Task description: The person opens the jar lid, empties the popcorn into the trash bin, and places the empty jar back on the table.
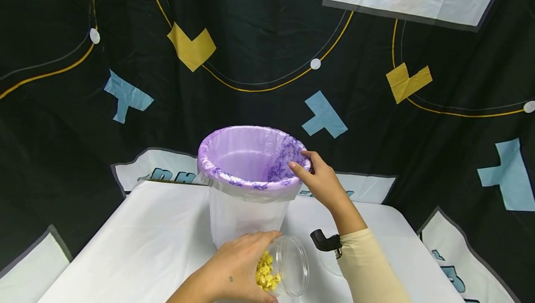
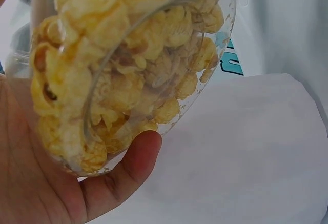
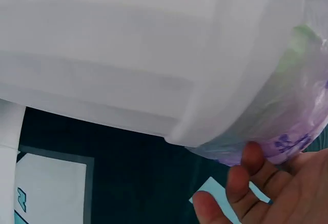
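My left hand (image 1: pixel 238 266) grips a clear plastic jar (image 1: pixel 294 266) at the front of the table, tipped on its side with its open mouth facing right. Yellow popcorn (image 1: pixel 266 273) lies inside it; the left wrist view shows the popcorn (image 2: pixel 123 75) through the jar's round base, thumb along the edge. Behind stands a white trash can (image 1: pixel 246 219), upright, lined with a purple flower-patterned bag (image 1: pixel 238 154) folded over its rim. At the rim's right side, my right hand (image 1: pixel 326 184) pinches the bagged edge, thumb on the inner side and fingers (image 3: pixel 251 157) outside.
A round clear lid (image 1: pixel 332 263) lies flat on the white-covered table (image 1: pixel 167 228), right of the jar. A black wrist camera (image 1: pixel 326 241) sits on the right wrist. Behind the table hangs a dark cloth (image 1: pixel 259 108) with blue and yellow shapes.
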Available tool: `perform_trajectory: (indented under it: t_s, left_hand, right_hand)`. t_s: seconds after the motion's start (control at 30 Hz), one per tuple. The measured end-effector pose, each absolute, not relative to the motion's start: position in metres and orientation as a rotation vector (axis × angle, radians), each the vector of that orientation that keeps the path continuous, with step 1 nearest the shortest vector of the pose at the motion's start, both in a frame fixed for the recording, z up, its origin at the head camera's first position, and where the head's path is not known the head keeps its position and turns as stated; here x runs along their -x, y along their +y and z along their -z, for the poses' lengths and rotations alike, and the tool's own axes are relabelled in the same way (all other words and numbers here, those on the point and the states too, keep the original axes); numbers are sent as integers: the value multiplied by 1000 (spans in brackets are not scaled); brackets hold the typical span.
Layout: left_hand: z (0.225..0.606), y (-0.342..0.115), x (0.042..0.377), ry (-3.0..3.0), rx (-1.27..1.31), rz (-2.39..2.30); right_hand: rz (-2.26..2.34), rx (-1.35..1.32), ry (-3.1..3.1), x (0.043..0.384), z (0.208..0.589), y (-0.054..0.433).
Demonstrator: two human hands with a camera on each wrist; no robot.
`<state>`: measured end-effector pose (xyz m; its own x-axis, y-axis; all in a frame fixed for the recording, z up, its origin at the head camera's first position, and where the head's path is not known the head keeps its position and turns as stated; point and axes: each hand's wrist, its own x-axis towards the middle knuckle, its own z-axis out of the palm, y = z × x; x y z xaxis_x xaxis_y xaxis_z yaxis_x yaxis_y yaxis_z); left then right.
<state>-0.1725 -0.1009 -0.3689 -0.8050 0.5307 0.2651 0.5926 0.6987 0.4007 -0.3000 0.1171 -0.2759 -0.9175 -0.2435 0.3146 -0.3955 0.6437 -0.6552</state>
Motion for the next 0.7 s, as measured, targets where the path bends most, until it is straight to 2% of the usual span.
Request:
perform_trajectory:
  t_s: [0.7]
  left_hand:
    - [369,-125,167,-2803,743,782]
  right_hand:
    - [-1420,-522,-2613,305,285,115]
